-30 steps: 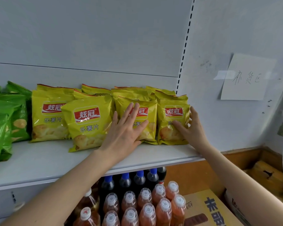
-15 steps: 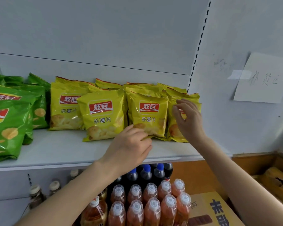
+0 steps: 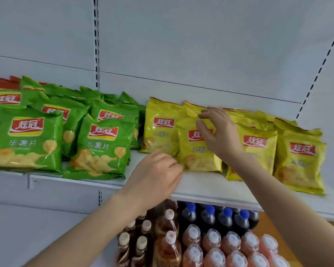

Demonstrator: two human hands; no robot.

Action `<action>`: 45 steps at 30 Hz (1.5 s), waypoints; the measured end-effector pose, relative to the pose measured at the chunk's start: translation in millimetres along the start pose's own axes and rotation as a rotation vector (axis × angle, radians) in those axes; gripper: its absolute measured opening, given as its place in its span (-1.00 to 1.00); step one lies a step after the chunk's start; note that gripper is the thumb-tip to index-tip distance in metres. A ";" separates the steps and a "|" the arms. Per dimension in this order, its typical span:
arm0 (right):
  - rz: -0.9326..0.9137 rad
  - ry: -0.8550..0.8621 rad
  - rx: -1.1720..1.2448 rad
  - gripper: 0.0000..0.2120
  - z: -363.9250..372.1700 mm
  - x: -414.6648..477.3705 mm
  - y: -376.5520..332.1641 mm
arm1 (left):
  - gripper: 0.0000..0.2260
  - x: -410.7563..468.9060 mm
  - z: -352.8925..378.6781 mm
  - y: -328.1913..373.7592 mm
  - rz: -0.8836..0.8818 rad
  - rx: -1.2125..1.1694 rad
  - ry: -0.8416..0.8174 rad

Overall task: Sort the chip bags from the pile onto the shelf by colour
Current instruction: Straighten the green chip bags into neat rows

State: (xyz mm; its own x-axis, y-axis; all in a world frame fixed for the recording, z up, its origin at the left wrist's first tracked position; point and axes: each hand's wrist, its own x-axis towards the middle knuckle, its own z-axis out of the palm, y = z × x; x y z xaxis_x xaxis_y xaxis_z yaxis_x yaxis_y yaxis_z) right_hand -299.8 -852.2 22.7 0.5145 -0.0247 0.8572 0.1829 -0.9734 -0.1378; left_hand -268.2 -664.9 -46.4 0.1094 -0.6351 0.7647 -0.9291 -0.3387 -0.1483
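Seemingly tidying the yellow bags (image 3: 299, 157) on the shelf (image 3: 210, 187), beside the green bags (image 3: 100, 147) — right hand (image 3: 218, 133) with fingers apart over the front yellow bag (image 3: 198, 151), left hand (image 3: 154, 176) with fingers curled at its lower corner, grip unclear — next, likely squaring it into line.

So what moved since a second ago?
The right grip left the far-right yellow bag and slid left to the top of the front yellow bag. The left grip lifted off a bag's face and curled by the front bag's lower corner. Nothing on the shelf shifted.
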 end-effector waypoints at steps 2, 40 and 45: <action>-0.011 -0.013 -0.027 -0.75 7.9 5.1 -7.7 | -0.72 -3.7 -3.2 -12.5 0.008 -0.010 0.020; 0.564 -0.029 0.312 -0.51 145.6 19.3 -150.5 | -0.49 -86.1 -91.8 -171.7 0.016 0.285 -0.030; 0.573 0.031 0.279 -0.56 151.8 22.8 -158.3 | -0.44 -87.3 -78.9 -206.1 0.053 0.344 -0.156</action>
State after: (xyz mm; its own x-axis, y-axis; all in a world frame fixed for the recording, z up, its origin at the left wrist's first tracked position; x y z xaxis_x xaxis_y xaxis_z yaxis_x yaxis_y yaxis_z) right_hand -189.7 -664.2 -11.3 0.5722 -0.5340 0.6224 0.0998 -0.7080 -0.6991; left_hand -114.2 -484.9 -33.1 0.1410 -0.7470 0.6497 -0.7651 -0.4987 -0.4074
